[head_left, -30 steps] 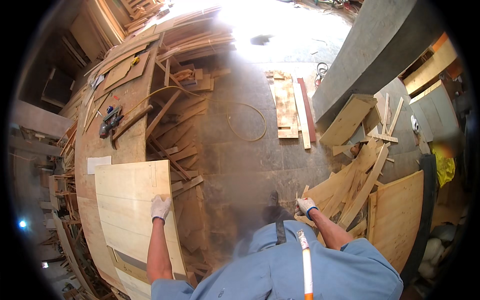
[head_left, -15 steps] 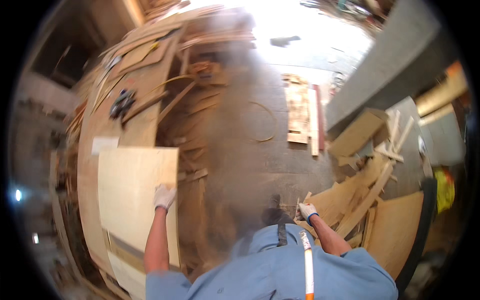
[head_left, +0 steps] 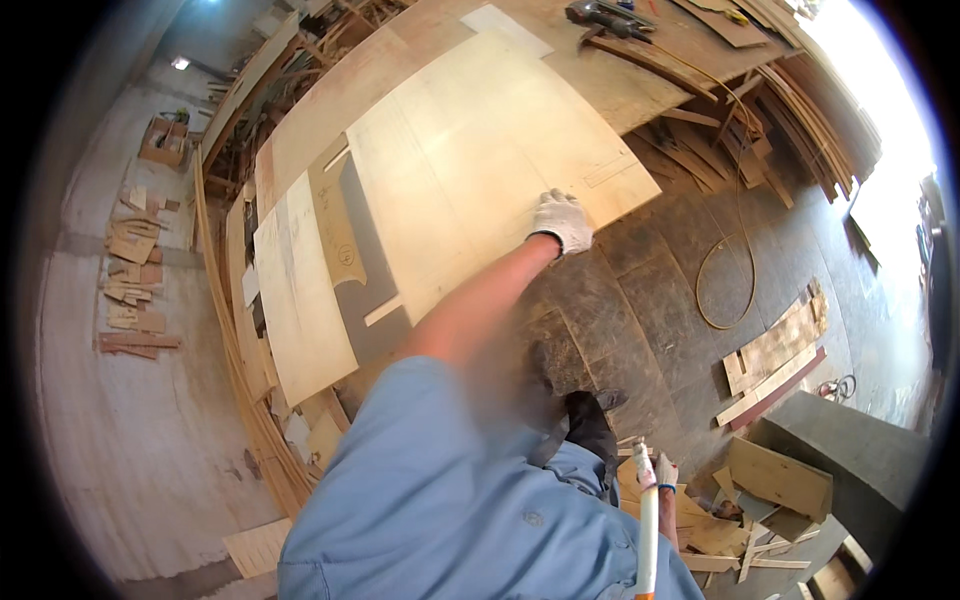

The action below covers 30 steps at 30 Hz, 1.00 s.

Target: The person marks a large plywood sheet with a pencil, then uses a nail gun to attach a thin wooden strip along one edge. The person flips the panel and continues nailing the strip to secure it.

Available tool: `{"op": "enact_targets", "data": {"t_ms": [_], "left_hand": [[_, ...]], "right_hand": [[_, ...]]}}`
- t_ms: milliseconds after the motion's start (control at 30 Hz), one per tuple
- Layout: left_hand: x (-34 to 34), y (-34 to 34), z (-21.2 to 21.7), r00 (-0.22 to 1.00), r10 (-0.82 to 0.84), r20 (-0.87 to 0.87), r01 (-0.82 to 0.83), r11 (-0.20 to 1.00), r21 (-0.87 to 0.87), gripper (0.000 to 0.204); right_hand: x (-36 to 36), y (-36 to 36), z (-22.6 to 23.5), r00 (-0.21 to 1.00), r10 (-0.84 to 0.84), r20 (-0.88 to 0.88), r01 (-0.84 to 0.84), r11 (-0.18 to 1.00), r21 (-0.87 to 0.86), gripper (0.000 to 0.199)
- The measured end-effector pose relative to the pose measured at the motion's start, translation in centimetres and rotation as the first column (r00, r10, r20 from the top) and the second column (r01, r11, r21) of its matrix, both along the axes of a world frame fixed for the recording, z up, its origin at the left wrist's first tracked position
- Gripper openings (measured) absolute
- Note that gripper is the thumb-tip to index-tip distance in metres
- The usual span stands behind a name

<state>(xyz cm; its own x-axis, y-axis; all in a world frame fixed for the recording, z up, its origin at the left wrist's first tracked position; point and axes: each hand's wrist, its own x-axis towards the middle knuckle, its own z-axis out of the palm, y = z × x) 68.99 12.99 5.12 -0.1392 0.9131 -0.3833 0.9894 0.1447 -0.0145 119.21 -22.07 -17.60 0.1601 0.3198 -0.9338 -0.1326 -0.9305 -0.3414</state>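
Left hand [head_left: 562, 220], gloved, grips the near right edge of a pale plywood sheet [head_left: 470, 170]. The sheet lies flat on the workbench [head_left: 330, 100], long axis running from lower left to upper right. Right hand [head_left: 665, 470], gloved, hangs low over wood scraps [head_left: 770, 490]; whether it grips anything is unclear.

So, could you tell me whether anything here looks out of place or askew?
Yes. The plywood sheet under the gloved left hand lies skewed across the workbench, one corner overhanging the floor. Offcuts and a loose cable loop lie scattered on the walkway.
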Motion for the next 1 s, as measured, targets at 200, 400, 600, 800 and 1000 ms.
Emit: {"op": "enact_targets", "data": {"t_ms": [200, 400, 600, 800, 1000], "left_hand": [[0.1, -1.1, -0.2, 0.997, 0.053, -0.06, -0.042, 0.985, 0.168, 0.062], [-2.4, -2.3, 0.4, 0.961, 0.072, 0.266, -0.114, 0.982, 0.148, 0.062], [-9.6, -10.2, 0.5, 0.65, -0.069, 0.757, -0.228, 0.932, 0.281, 0.052], [-25.0, -25.5, -0.8, 0.836, 0.178, 0.519, -0.448, 0.768, 0.458, 0.042], [-38.0, -37.1, -3.0, 0.813, 0.567, 0.133, -0.526, 0.616, 0.587, 0.044]], "right_hand": [[1.1, 4.1, -4.9, 0.969, 0.198, 0.146, -0.237, 0.908, 0.345, 0.022], [-6.1, 9.0, -1.4, 0.991, 0.09, 0.101, -0.111, 0.969, 0.22, 0.035], [-16.0, 5.8, 2.3, 0.962, 0.227, 0.151, -0.259, 0.933, 0.249, 0.039], [-24.8, 3.9, 7.0, 0.679, 0.556, 0.479, -0.707, 0.671, 0.223, 0.035], [-35.2, 13.7, 20.3, 0.374, 0.344, 0.861, -0.927, 0.182, 0.329, 0.029]]}}
